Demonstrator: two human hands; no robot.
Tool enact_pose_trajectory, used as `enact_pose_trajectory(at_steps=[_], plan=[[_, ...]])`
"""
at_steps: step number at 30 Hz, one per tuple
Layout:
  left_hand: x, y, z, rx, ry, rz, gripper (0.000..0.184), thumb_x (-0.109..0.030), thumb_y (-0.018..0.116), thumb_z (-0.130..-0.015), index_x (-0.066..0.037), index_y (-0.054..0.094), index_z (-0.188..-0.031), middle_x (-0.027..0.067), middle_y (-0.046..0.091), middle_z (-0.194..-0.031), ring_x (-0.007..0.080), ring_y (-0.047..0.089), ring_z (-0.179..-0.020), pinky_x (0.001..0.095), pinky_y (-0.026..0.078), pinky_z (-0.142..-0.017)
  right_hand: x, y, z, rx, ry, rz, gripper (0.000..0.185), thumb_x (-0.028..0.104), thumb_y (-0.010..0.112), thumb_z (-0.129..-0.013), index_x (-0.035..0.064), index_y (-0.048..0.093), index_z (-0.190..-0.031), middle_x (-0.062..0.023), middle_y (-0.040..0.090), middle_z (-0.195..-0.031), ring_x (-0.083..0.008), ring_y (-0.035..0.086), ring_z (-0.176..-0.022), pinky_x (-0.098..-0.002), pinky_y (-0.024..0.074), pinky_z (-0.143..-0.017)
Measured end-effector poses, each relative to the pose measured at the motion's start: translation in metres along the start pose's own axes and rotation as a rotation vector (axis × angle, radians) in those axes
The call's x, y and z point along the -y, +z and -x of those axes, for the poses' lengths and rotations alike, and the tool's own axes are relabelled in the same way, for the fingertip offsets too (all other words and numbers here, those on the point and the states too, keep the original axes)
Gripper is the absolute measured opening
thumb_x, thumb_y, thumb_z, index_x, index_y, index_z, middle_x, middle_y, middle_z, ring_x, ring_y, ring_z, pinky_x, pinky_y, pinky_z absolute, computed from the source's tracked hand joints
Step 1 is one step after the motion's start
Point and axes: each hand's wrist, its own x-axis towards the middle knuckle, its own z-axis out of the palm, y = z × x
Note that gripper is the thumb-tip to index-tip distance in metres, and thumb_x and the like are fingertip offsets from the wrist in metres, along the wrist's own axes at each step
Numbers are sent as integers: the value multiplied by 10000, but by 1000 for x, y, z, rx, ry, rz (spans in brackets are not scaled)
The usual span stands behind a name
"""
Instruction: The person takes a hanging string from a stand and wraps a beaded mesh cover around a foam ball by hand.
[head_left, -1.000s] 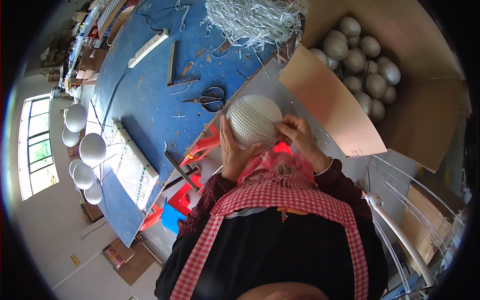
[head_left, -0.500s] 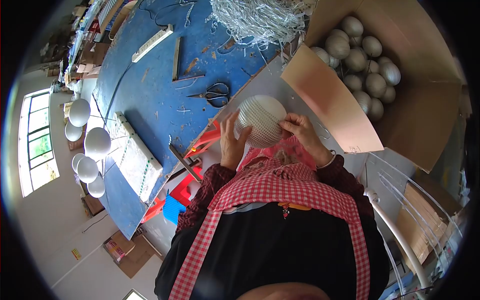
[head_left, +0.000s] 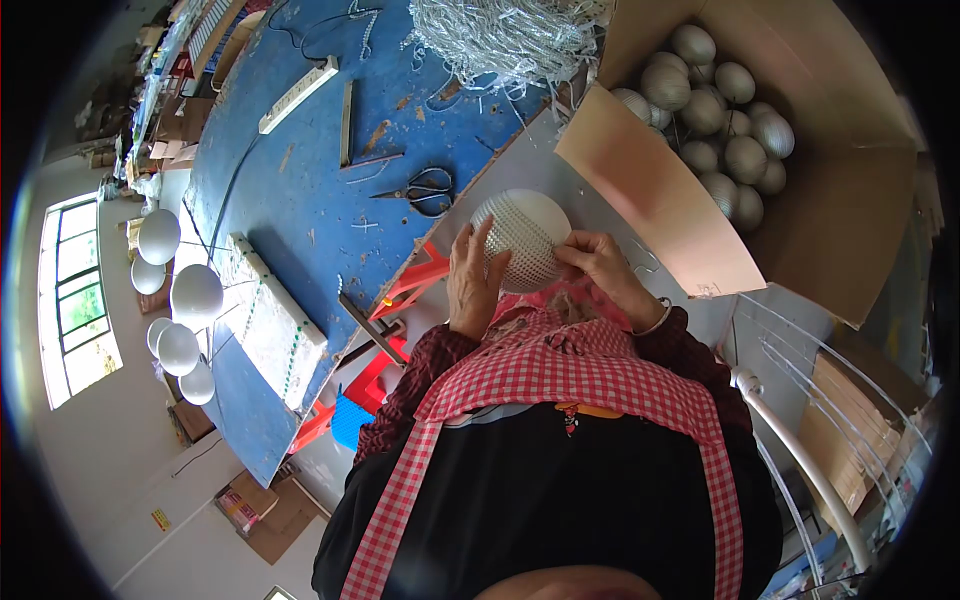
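A white ball (head_left: 528, 240) is in front of my chest, its lower left part covered with rows of silvery beads and its upper right part smooth. My left hand (head_left: 476, 283) rests against the ball's left side, fingers apart and thumb on the beads. On the right side, my right hand (head_left: 600, 272) has thumb and forefinger pinched together at the edge of the beaded area. Whatever lies between those fingertips is too small to make out.
Scissors (head_left: 425, 192), a power strip (head_left: 298, 95) and a heap of silvery strands (head_left: 505, 40) lie on the blue table (head_left: 300, 200). At the right stands a cardboard box (head_left: 660, 190) holding several ribbed balls (head_left: 745, 160). White balls (head_left: 196, 293) stand at the left.
Compared with a second ago, the ball has turned and shifted slightly right. My left hand has slid along its left side, with the fingers now spread. The right hand stays pinched at the bead edge.
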Motion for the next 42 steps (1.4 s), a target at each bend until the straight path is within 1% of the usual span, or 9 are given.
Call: enact_pose_trajectory(at_steps=[5, 9, 13, 18, 25, 34, 38, 41, 42], plan=[[-19, -5, -1, 40, 3, -59, 842, -320, 731, -669, -98, 269, -1338, 280, 291, -1320, 417, 303, -1222, 446, 333, -956, 3, 0, 5, -22, 14, -52, 152, 137, 585, -826, -2, 625, -778, -9, 592, -649, -56, 522, -544, -201, 431, -512], [-7, -2, -8, 35, 2, -58, 914, -323, 763, -623, -99, 249, -1345, 305, 250, -1336, 427, 265, -1245, 450, 305, -984, -2, -3, 2, -4, 4, -28, 157, 171, 566, -846, 38, 612, -778, -3, 590, -659, -53, 540, -581, -198, 436, -552], [1, -2, -12, -15, 15, 19, 900, -308, 759, -633, -98, 246, -1343, 301, 247, -1339, 422, 266, -1247, 457, 300, -987, -5, -3, -3, -14, -35, -24, 163, 173, 567, -848, 38, 607, -767, -8, 591, -653, -55, 540, -576, -203, 438, -549], [7, -2, -16, 3, 21, 22, 902, -308, 759, -634, -93, 244, -1342, 296, 248, -1341, 416, 261, -1254, 453, 301, -989, -8, -3, -6, -27, -102, -19, 167, 169, 566, -848, 36, 601, -754, -12, 591, -641, -57, 538, -569, -203, 438, -545], [7, -7, -22, -15, -2, 8, 875, -290, 759, -639, -85, 264, -1331, 252, 329, -1280, 395, 350, -1185, 437, 332, -964, -19, -1, -19, -77, -45, 19, 183, 164, 564, -846, 28, 595, -729, -17, 593, -638, -59, 531, -559, -201, 437, -541], [23, -13, -28, -33, 53, 118, 800, -255, 738, -668, -84, 297, -1313, 209, 390, -1234, 363, 386, -1145, 418, 368, -922, -21, 1, -26, -59, -89, 34, 179, 173, 566, -844, 23, 590, -748, -21, 600, -657, -65, 548, -592, -195, 445, -563], [20, -20, -27, -8, 18, -21, 742, -186, 708, -698, -69, 308, -1313, 193, 369, -1288, 345, 364, -1183, 411, 326, -971, -20, 4, -26, -56, -75, 46, 172, 172, 564, -844, 21, 588, -767, -25, 604, -673, -70, 553, -598, -198, 447, -566], [20, -24, -29, 131, 6, 108, 752, -180, 692, -709, -54, 280, -1326, 200, 339, -1312, 362, 341, -1203, 433, 309, -983, -19, 5, -25, -47, -78, 46, 169, 171, 562, -846, 19, 585, -776, -28, 606, -681, -73, 554, -594, -200, 449, -565], [22, -22, -29, 130, 7, 107, 752, -180, 692, -709, -54, 280, -1326, 200, 339, -1312, 362, 341, -1203, 433, 309, -983, -21, 5, -25, -44, -74, 20, 172, 163, 570, -837, 6, 593, -773, -30, 604, -673, -79, 557, -592, -209, 453, -564]])
